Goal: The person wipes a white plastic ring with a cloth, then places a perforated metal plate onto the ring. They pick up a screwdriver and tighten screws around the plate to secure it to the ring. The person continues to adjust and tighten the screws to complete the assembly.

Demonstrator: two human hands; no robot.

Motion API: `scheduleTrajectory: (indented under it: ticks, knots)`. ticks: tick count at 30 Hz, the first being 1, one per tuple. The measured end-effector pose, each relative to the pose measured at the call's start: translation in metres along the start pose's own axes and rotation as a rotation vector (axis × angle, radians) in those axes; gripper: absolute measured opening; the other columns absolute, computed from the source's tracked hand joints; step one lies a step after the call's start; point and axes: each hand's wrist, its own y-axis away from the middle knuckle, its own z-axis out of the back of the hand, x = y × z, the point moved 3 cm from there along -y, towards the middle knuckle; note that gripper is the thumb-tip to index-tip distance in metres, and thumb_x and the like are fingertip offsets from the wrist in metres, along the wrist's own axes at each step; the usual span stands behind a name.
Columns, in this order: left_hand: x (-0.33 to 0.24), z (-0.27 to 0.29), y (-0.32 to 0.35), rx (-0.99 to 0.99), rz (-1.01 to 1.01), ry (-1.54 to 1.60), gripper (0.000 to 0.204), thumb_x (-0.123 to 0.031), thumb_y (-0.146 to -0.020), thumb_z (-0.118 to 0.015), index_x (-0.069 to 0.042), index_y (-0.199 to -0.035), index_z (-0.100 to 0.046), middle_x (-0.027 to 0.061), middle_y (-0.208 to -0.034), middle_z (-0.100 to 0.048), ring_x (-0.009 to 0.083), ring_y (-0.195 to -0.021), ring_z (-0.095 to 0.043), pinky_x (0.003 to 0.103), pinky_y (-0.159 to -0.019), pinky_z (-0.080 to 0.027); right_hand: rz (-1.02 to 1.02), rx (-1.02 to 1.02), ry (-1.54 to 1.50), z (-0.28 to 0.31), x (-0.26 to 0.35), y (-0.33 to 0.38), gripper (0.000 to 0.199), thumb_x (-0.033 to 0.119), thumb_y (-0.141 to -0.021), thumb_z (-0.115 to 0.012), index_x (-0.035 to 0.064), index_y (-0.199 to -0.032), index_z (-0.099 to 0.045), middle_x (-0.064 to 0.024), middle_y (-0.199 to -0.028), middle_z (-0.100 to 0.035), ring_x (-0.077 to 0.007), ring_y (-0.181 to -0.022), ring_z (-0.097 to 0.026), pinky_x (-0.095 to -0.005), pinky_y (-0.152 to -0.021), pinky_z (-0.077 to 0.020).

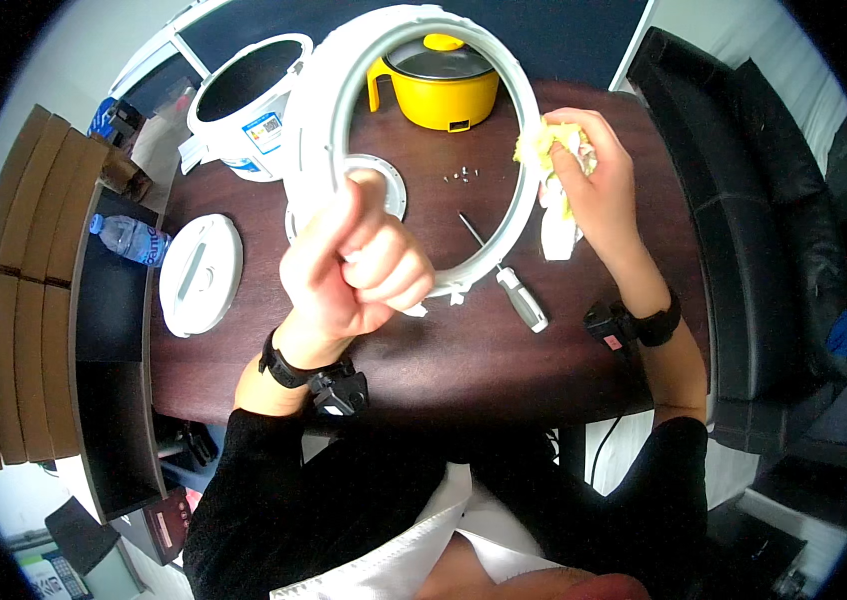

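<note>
My left hand point(359, 262) is closed round the lower left of a large white plastic ring point(316, 130), holding it upright above the table. Its fingers curl in front of the rim. In my right hand point(609, 190) is a crumpled yellow and white cloth point(564, 150), pinched against the ring's right side. Through the opening show a yellow electric pot point(444, 100) with a dark lid, several small screws point(462, 176) and the shaft of a grey-handled screwdriver point(523, 300). A round white plate point(394, 185) lies partly hidden behind the ring and my left hand.
The dark wooden table point(484, 365) carries a white appliance housing point(264, 135) at the back left and an oval white lid point(202, 275) at the left. A water bottle point(131, 239) stands beyond the left edge near stacked cardboard boxes point(19, 290). A black sofa point(744, 230) flanks the right.
</note>
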Motion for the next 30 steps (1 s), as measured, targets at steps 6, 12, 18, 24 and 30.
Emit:
scheduleTrajectory:
  ticks: [6, 12, 18, 24, 30]
  knots:
    - [0.009, 0.002, 0.003, 0.124, 0.176, 0.035, 0.038, -0.032, -0.101, -0.042, -0.012, -0.070, -0.031, -0.0054, -0.048, -0.021, 0.0077, -0.039, -0.018, 0.026, -0.039, -0.017, 0.036, -0.112, -0.016, 0.013, 0.002, -0.021, 0.024, 0.001, -0.081, -0.062, 0.0002, -0.105, -0.061, -0.0108, -0.097, -0.066, -0.0187, -0.089, -0.065, -0.0294, -0.078, -0.0504]
    - [0.011, 0.004, 0.002, 0.146, 0.189, -0.030, 0.037, -0.029, -0.101, -0.044, -0.012, -0.070, -0.031, -0.0053, -0.049, -0.024, 0.0072, -0.040, -0.020, 0.026, -0.039, -0.018, 0.179, -0.090, 0.062, 0.021, 0.014, -0.035, 0.025, -0.001, -0.076, -0.062, -0.0002, -0.101, -0.060, -0.0117, -0.095, -0.065, -0.0202, -0.086, -0.066, -0.0297, -0.076, -0.0512]
    - [0.008, 0.000, 0.004, 0.130, 0.157, -0.117, 0.036, -0.027, -0.100, -0.046, -0.012, -0.070, -0.032, -0.0051, -0.049, -0.025, 0.0071, -0.040, -0.022, 0.026, -0.040, -0.019, 0.285, -0.102, 0.125, 0.019, 0.026, -0.044, 0.026, -0.001, -0.074, -0.062, -0.0002, -0.099, -0.059, -0.0119, -0.093, -0.064, -0.0218, -0.083, -0.066, -0.0299, -0.074, -0.0514]
    - [0.003, 0.008, 0.003, 0.176, 0.168, -0.093, 0.037, -0.028, -0.100, -0.044, -0.012, -0.069, -0.033, -0.0050, -0.049, -0.024, 0.0081, -0.039, -0.021, 0.026, -0.039, -0.018, 0.036, -0.162, -0.034, 0.019, 0.009, -0.027, 0.021, 0.004, -0.081, -0.063, 0.0017, -0.102, -0.060, -0.0087, -0.098, -0.065, -0.0131, -0.086, -0.064, -0.0279, -0.075, -0.0506]
    - [0.005, 0.019, -0.003, 0.272, 0.099, -0.094, 0.042, -0.034, -0.099, -0.046, -0.012, -0.065, -0.034, -0.0044, -0.049, -0.028, 0.0091, -0.039, -0.023, 0.026, -0.040, -0.020, -0.363, -0.192, -0.634, 0.009, -0.014, -0.004, 0.038, 0.009, -0.084, -0.066, 0.0018, -0.118, -0.049, -0.0081, -0.107, -0.059, -0.0141, -0.096, -0.059, -0.0273, -0.085, -0.0480]
